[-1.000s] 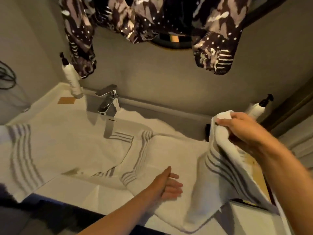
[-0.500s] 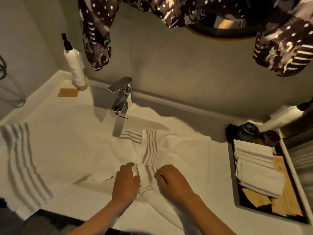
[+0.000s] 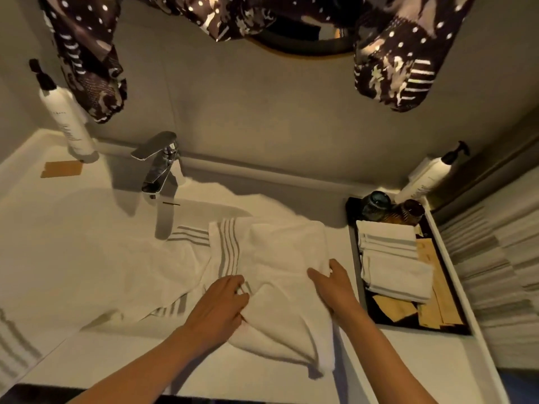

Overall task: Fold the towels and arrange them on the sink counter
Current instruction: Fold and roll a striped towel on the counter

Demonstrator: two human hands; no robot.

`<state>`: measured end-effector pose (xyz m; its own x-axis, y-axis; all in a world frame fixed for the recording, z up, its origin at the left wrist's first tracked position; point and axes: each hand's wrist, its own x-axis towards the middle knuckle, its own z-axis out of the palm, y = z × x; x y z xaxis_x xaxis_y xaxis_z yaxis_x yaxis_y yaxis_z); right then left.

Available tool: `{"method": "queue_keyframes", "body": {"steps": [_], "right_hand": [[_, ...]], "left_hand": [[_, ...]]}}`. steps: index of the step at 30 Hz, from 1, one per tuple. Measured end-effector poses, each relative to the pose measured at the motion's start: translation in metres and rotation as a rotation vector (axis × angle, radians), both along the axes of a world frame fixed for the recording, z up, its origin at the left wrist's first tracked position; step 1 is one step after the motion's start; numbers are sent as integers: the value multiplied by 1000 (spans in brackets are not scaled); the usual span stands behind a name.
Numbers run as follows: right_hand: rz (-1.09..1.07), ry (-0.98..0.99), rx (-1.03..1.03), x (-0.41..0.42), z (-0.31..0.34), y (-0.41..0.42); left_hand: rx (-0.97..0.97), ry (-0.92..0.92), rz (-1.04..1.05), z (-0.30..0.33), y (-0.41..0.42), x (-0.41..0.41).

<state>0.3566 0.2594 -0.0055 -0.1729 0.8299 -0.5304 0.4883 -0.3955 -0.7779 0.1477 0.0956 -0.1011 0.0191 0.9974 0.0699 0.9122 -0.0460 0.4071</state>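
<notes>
Right of the striped towel (image 3: pixel 271 258), a black tray (image 3: pixel 354 252) holds folded towels (image 3: pixel 393 263); left hand (image 3: pixel 217 306) and right hand (image 3: pixel 335 284) lie open-fingered on the striped towel.

free: bare counter (image 3: pixel 73 228) at frame left and lower right | blocked centre: rumpled towel (image 3: pixel 280 258) spread over the basin | upper left: faucet (image 3: pixel 159 161), pump bottle (image 3: pixel 68 123) by the wall | right: dark tray (image 3: pixel 357 275) packed with folded cloths (image 3: pixel 393 266), jars, second bottle (image 3: pixel 428 176) behind
</notes>
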Motion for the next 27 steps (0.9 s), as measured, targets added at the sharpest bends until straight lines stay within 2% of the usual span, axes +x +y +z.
{"method": "queue_keyframes", "body": {"steps": [3,6,8,9,11,13,14,16,19,21,23,24,26,27], "right_hand": [[-1,-33,75,44,28,19],[-14,-222,141,89,37,25],[91,-457,170,108,32,16],[169,-586,245,114,27,9],[338,-747,604,121,10,-8],[531,-644,897,108,-2,-31],[631,-559,946,98,-7,-45],[829,-477,898,79,-20,-66],[1001,-489,768,71,-43,-79],[1031,-466,758,70,-48,-80],[1015,-463,724,67,-46,-74],[1002,-471,710,61,-44,-68],[1010,-466,733,40,-41,-51],[1011,-452,752,28,-39,-42]], "left_hand": [[73,-59,-146,32,0,25],[-31,-26,-287,55,6,69],[-131,17,-287,63,9,92],[-143,48,-286,65,9,98],[-139,88,-308,65,-2,107],[-102,160,-366,65,-19,100],[-100,184,-396,62,-31,96],[-195,166,-427,57,-57,83],[-383,5,-409,61,-90,66],[-374,-79,-202,68,-94,55],[-217,-202,214,63,-78,44],[-166,-323,446,58,-62,38],[-235,-573,812,45,-21,26],[-326,-678,913,40,-2,24]]}}
